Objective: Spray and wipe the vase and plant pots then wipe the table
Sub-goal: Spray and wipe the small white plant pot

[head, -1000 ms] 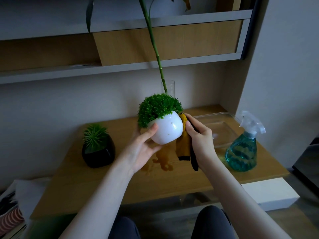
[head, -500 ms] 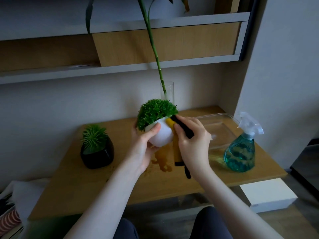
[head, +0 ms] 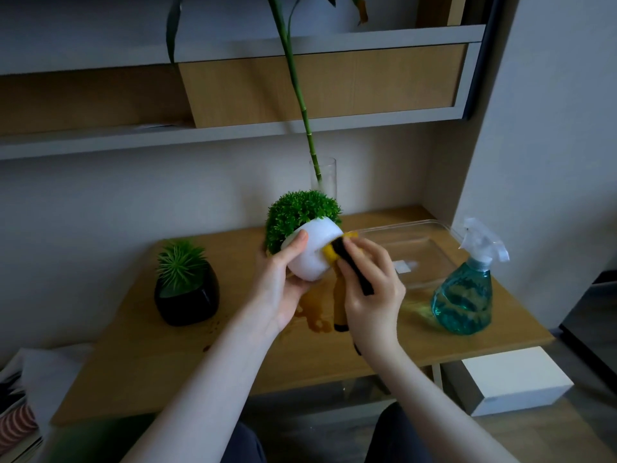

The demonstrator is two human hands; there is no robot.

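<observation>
My left hand [head: 279, 289] grips a round white pot [head: 314, 253] with a bushy green plant, tilted and lifted above the wooden table [head: 233, 355]. My right hand [head: 374, 285] holds a yellow cloth with a black edge [head: 340, 295] and presses it against the pot's right side. The cloth's end hangs down toward the table. A black pot [head: 187, 297] with a spiky plant stands at the left. Behind the white pot stands a clear glass vase [head: 325, 177] with a tall green stalk. A teal spray bottle [head: 465, 295] stands at the right.
A clear plastic tray [head: 424, 252] lies on the table between my hands and the spray bottle. Brown wet stains [head: 315, 317] mark the table under the pot. A white box [head: 514, 379] sits on the floor at the right. Shelves hang above.
My right hand has moved the cloth from the pot's right side across its front, and the pot has tilted further toward the left. The view has shifted slightly.
</observation>
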